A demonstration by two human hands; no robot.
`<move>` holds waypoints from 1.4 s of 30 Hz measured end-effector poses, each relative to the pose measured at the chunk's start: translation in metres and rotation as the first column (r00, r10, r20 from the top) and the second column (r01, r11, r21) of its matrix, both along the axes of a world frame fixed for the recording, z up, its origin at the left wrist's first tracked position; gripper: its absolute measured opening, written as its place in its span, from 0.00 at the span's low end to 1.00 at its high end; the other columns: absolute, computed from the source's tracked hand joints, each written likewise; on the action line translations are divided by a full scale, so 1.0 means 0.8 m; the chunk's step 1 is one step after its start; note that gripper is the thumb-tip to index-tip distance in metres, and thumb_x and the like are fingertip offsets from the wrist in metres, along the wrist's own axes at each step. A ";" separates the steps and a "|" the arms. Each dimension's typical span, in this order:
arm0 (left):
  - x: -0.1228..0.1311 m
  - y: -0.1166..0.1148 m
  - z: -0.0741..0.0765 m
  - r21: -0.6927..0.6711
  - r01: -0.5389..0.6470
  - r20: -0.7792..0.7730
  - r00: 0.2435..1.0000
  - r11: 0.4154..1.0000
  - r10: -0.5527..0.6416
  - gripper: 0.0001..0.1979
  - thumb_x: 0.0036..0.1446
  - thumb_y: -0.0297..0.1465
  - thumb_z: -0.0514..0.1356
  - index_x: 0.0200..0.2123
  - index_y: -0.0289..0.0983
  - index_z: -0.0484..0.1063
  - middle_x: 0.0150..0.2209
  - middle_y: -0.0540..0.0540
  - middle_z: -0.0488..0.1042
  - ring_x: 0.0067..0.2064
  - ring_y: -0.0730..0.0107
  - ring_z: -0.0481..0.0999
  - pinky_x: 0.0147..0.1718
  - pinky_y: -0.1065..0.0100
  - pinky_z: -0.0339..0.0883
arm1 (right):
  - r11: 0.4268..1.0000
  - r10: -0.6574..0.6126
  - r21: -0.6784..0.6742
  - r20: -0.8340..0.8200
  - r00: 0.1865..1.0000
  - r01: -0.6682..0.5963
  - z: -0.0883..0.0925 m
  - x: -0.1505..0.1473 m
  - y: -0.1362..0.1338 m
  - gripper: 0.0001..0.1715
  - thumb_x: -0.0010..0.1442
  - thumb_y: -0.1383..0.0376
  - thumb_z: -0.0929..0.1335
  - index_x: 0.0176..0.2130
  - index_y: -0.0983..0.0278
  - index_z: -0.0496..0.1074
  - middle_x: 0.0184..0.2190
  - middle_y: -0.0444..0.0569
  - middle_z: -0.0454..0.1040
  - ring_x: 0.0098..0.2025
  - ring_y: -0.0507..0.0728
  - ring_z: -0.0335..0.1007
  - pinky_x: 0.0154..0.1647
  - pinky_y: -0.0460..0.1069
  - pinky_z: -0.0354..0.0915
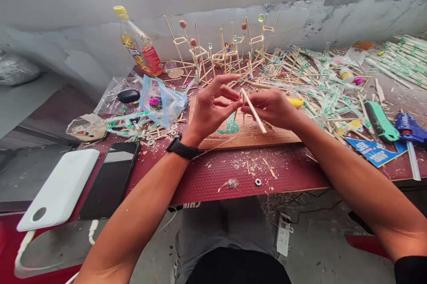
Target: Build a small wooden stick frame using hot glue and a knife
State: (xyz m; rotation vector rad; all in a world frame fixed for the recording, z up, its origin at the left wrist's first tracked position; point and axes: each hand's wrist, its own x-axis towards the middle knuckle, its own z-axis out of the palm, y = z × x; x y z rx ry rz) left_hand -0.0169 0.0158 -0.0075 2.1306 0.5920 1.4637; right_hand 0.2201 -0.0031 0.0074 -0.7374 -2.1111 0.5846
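Observation:
My left hand [213, 103], with a black band on its wrist, pinches one side of a small joined frame of thin wooden sticks [254, 112]. From the other side the fingers of my right hand [274, 105] grip the same frame. One longer stick of it points toward me, and shorter legs hang down between my hands. My fingers hide part of its joints. Beneath lies a wooden board [213, 142] with a green print [230, 126] on it.
Stick figures [220, 48] with beads and brown balls stand at the back. Wrapped sticks [400, 59], a blue glue gun [408, 130] and a green cutter [380, 119] lie right. A bottle [140, 48], plastic bag [163, 101], phone [111, 181] and white power bank [60, 188] are left.

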 end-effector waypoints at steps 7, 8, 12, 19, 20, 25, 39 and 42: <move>-0.004 0.003 0.000 -0.009 -0.003 -0.020 1.000 1.000 0.003 0.28 0.67 0.41 0.73 0.67 0.48 0.73 0.42 0.50 0.86 0.43 0.64 0.90 0.34 0.68 0.86 | 1.000 -0.009 -0.005 0.006 1.000 0.009 0.001 0.000 -0.002 0.12 0.71 0.60 0.76 0.35 0.61 0.81 0.19 0.37 0.71 0.20 0.47 0.61 0.22 0.48 0.57; -0.004 0.003 0.000 -0.010 -0.003 -0.017 1.000 1.000 0.003 0.28 0.67 0.41 0.73 0.67 0.48 0.73 0.41 0.50 0.86 0.43 0.64 0.90 0.34 0.69 0.86 | 1.000 -0.014 0.004 0.011 1.000 0.014 0.000 0.000 -0.002 0.12 0.71 0.60 0.76 0.35 0.61 0.81 0.19 0.37 0.71 0.21 0.48 0.61 0.22 0.48 0.57; -0.004 0.003 -0.001 -0.026 -0.014 -0.040 0.999 1.000 0.013 0.27 0.66 0.42 0.73 0.65 0.48 0.75 0.41 0.50 0.86 0.42 0.64 0.89 0.33 0.67 0.86 | 0.999 -0.031 0.031 0.047 0.998 0.029 0.000 0.000 -0.001 0.13 0.71 0.58 0.75 0.35 0.60 0.80 0.21 0.38 0.72 0.23 0.49 0.61 0.25 0.49 0.59; -0.010 0.000 0.007 0.089 -0.070 -0.113 0.990 0.994 0.080 0.28 0.66 0.40 0.73 0.67 0.50 0.74 0.49 0.48 0.87 0.47 0.63 0.88 0.42 0.62 0.88 | 0.994 -0.041 0.104 0.076 0.996 0.033 0.001 0.000 0.000 0.12 0.72 0.60 0.74 0.34 0.60 0.80 0.22 0.39 0.71 0.25 0.50 0.61 0.28 0.50 0.61; -0.011 -0.002 0.010 0.105 -0.091 -0.122 0.987 0.990 0.104 0.28 0.66 0.40 0.73 0.67 0.51 0.74 0.52 0.48 0.86 0.48 0.62 0.88 0.43 0.61 0.89 | 0.993 -0.042 0.114 0.077 0.996 0.034 0.000 0.001 0.000 0.12 0.72 0.60 0.74 0.34 0.60 0.80 0.22 0.39 0.71 0.25 0.50 0.61 0.28 0.50 0.61; -0.012 -0.010 0.021 0.150 -0.143 -0.124 0.979 0.978 0.162 0.33 0.63 0.36 0.72 0.70 0.54 0.71 0.63 0.47 0.82 0.56 0.56 0.85 0.49 0.55 0.88 | 0.989 -0.066 0.134 0.088 0.994 0.054 -0.002 0.002 0.000 0.12 0.72 0.59 0.74 0.35 0.60 0.80 0.24 0.40 0.75 0.26 0.50 0.63 0.29 0.50 0.62; -0.012 -0.004 0.021 0.266 -0.168 -0.134 0.969 0.949 0.209 0.35 0.58 0.30 0.67 0.69 0.54 0.73 0.60 0.48 0.82 0.62 0.45 0.81 0.64 0.35 0.79 | 0.994 -0.082 0.083 0.100 0.992 0.074 0.002 0.002 -0.006 0.12 0.70 0.60 0.74 0.34 0.60 0.78 0.24 0.39 0.73 0.27 0.50 0.63 0.30 0.51 0.63; -0.012 -0.003 0.021 0.295 -0.162 -0.113 0.973 0.942 0.202 0.32 0.58 0.28 0.66 0.65 0.53 0.76 0.58 0.47 0.83 0.61 0.45 0.81 0.65 0.33 0.78 | 0.993 -0.083 0.088 0.095 0.992 0.075 0.003 0.002 -0.006 0.13 0.70 0.60 0.74 0.33 0.60 0.78 0.24 0.40 0.72 0.27 0.51 0.62 0.30 0.51 0.63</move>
